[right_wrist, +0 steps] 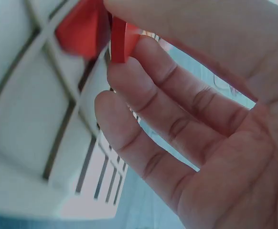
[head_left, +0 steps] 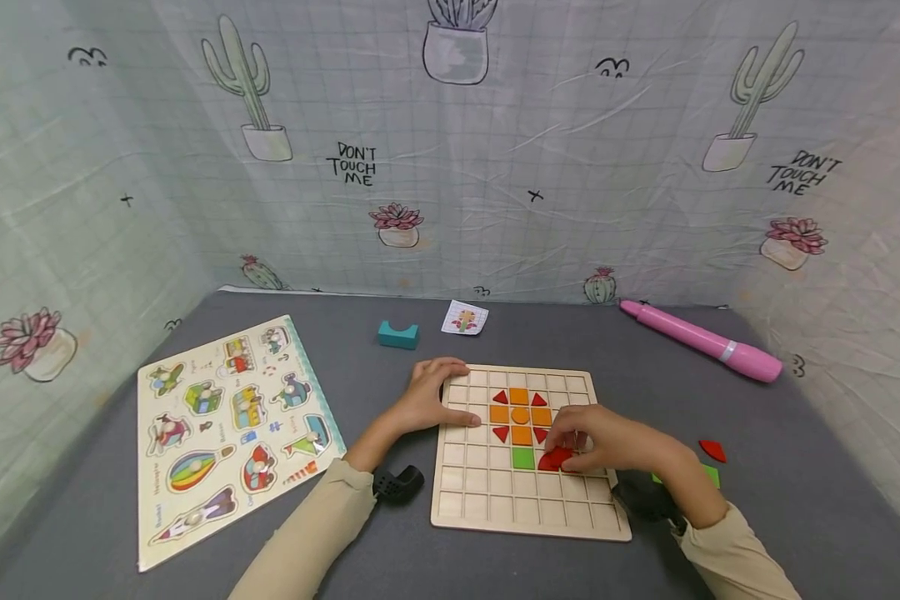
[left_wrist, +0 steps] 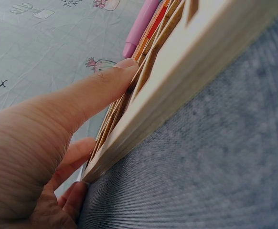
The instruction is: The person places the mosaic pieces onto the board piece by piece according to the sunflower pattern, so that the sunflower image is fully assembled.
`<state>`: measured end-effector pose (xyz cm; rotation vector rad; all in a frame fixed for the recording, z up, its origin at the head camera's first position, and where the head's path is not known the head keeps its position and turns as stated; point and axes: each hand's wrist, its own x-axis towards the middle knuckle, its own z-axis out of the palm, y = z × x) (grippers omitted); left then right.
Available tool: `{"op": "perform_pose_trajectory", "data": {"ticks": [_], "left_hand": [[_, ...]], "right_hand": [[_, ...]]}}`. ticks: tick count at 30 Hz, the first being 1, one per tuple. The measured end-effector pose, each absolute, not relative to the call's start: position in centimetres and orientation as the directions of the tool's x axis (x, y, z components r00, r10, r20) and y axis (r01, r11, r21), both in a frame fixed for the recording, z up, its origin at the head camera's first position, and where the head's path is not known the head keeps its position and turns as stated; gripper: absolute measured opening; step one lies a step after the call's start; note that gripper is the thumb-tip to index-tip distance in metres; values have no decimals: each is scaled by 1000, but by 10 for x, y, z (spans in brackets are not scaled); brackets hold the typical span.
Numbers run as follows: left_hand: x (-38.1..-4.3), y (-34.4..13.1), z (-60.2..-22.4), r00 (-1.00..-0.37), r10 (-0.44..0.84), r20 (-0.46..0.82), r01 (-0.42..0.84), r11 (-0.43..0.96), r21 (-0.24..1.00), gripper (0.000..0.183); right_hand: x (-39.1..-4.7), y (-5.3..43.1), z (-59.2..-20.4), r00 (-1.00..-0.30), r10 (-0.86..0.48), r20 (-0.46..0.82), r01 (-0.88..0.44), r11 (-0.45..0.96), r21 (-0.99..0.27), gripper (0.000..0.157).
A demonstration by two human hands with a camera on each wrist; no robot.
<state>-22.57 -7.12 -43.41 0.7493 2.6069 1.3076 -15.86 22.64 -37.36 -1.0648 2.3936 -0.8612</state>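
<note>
A light wooden grid board [head_left: 487, 508] lies on the grey table. On it are orange squares [head_left: 519, 397] around an orange round piece [head_left: 521, 416], small red triangles [head_left: 501, 397] and a green square [head_left: 523, 457]. At the board's far left corner my left hand [head_left: 420, 400] rests, its extended thumb [left_wrist: 101, 88] on the top face and its fingers by the edge. My right hand [head_left: 607, 437] pinches a thin red piece [right_wrist: 118, 43] between thumb and fingers, just over the grid. Beside that, another red piece [right_wrist: 84, 28] sits on the board; fingers partly hide both outlines.
Right of the board lie a red rounded-edge piece [head_left: 712, 451] and a green piece [head_left: 711, 476], partly behind my forearm. A picture puzzle board [head_left: 270, 450] is at left. Farther back are a teal arch block [head_left: 398, 336], a pattern card [head_left: 465, 318] and a pink pen-shaped object [head_left: 697, 337].
</note>
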Motion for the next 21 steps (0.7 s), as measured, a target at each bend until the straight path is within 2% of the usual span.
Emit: {"op": "perform_pose_trajectory", "data": {"ticks": [14,21], "left_hand": [[-225,-71,-436,-866,489,109,384,509,770,73],[-225,-72,-436,-868,484,113,387,515,765,73]], "right_hand": [[-160,176,-375,-568,-815,-113,-576,492,-653,14],[-161,161,-379,-566,-814,-135,-596,517,-614,15]]}}
